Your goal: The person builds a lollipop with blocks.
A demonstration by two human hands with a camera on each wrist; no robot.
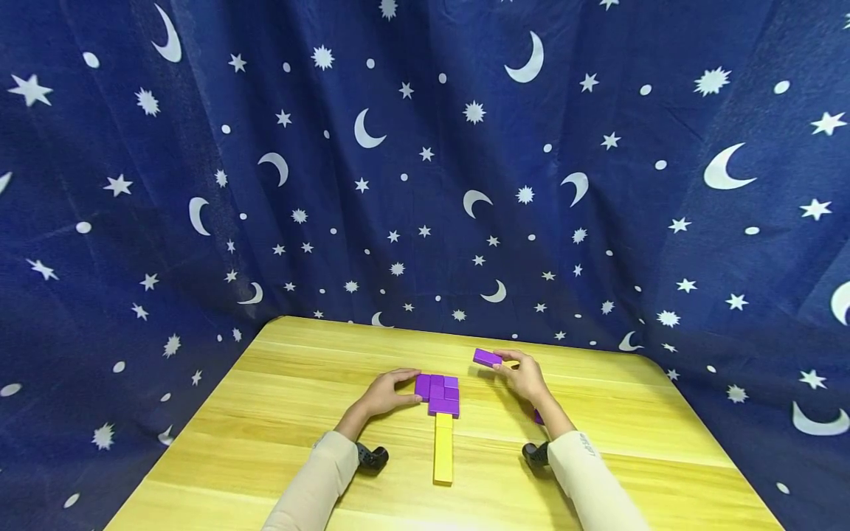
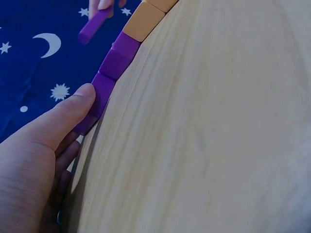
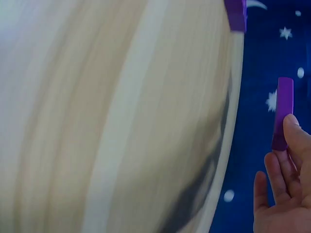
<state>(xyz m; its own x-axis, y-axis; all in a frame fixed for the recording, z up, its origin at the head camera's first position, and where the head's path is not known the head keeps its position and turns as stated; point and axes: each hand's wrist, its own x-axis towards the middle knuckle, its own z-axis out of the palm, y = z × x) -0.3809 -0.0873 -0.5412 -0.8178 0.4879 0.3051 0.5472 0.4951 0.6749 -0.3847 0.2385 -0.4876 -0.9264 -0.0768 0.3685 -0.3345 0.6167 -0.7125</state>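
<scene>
- A purple block (image 1: pixel 488 358) is being held above the wooden table (image 1: pixel 299 413), to the right of and a little behind the other blocks; in the right wrist view the purple block (image 3: pixel 283 112) is standing out against the blue cloth.
- The right hand (image 1: pixel 524 376) is pinching this block at one end between thumb and fingertips, so the grip is narrow and closed on it.
- A cluster of purple blocks (image 1: pixel 438 393) is lying flat near the middle of the table, and a long yellow block (image 1: pixel 443 447) is lying against its near edge, pointing toward the person.
- The left hand (image 1: pixel 385 393) is resting on the table with its thumb and fingers curling against the left side of the cluster; in the left wrist view the thumb (image 2: pixel 73 109) is pressing on the purple row (image 2: pixel 109 73).
- A dark blue cloth (image 1: pixel 425 162) with white moons and stars is hanging behind and around the table.
</scene>
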